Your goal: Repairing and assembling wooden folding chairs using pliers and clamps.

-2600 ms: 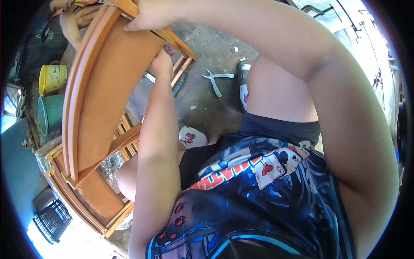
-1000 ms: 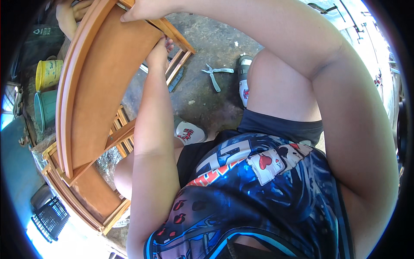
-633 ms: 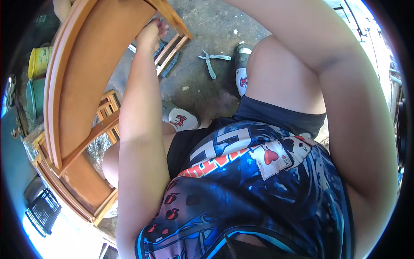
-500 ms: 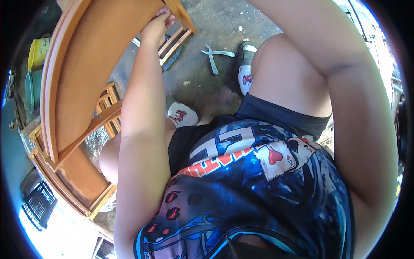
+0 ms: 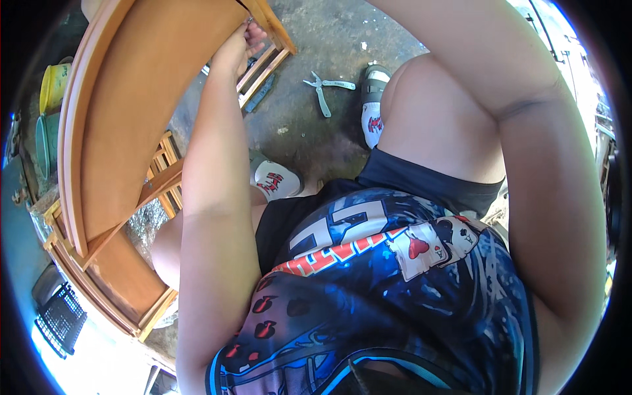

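Observation:
My left hand (image 5: 247,41) is at the inner top edge of a curved orange-brown wooden panel (image 5: 136,92) with rounded rails, its fingers curled round something small I cannot make out. My right forearm runs out past the top edge, so my right hand is out of view. A lighter wooden frame (image 5: 282,39) with slats adjoins the panel beside my left hand. Open silver multi-tool pliers (image 5: 322,94) lie on the floor right of that hand, near a dark strip-shaped object (image 5: 261,92).
A second wooden piece (image 5: 120,283) lies low at left. A yellow bucket (image 5: 52,89), a green bucket (image 5: 47,145) and a black basket (image 5: 60,319) stand along the left. The concrete floor (image 5: 309,138) is between my feet. Metal clamps (image 5: 546,43) show at the upper right.
My right hand, earlier gripping the panel's top, has gone out of view past the top edge. My left hand appears higher in the picture, its fingers shifting slightly. The whole scene has shifted up and left.

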Tool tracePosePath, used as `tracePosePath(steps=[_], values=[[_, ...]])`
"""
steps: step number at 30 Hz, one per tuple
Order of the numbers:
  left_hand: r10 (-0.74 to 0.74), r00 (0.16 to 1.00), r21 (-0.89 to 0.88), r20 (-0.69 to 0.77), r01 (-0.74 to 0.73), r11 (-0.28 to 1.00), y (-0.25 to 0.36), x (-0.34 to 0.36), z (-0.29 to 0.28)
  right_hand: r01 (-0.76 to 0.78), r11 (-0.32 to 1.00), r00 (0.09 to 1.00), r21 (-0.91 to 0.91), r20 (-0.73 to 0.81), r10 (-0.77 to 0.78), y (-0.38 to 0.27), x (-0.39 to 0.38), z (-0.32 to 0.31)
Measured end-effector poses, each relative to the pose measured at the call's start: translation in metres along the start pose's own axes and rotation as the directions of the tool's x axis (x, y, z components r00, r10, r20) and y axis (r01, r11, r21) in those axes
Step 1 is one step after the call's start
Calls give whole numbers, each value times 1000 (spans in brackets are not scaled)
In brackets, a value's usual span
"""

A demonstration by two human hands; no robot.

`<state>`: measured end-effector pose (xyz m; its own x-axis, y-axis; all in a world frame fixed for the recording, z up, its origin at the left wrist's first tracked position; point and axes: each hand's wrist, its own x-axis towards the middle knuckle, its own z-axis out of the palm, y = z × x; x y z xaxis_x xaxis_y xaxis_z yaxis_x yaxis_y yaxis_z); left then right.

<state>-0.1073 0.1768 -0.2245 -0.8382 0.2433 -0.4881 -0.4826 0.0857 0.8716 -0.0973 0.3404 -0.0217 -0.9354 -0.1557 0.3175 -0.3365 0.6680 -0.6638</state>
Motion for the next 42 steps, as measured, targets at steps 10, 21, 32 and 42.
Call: tracePosePath(steps=[10, 21, 32, 42], values=[[24, 1000, -153, -5, -25, 988, -2, -11, 4, -5, 1000, 1000, 17, 4, 5, -4, -7, -5], [47, 999, -109, 4, -46, 993, 11, -6, 18, -117, 993, 979, 1, 169, 115, 7, 18, 0], [81, 975, -41, -209, -91, 995, 11, -21, 27, -94, 990, 993, 105, 84, 85, -3, -1, 3], [62, 989, -143, -134, -81, 986, 18, -18, 26, -64, 990, 994, 126, 96, 52, 2, 3, 2]])
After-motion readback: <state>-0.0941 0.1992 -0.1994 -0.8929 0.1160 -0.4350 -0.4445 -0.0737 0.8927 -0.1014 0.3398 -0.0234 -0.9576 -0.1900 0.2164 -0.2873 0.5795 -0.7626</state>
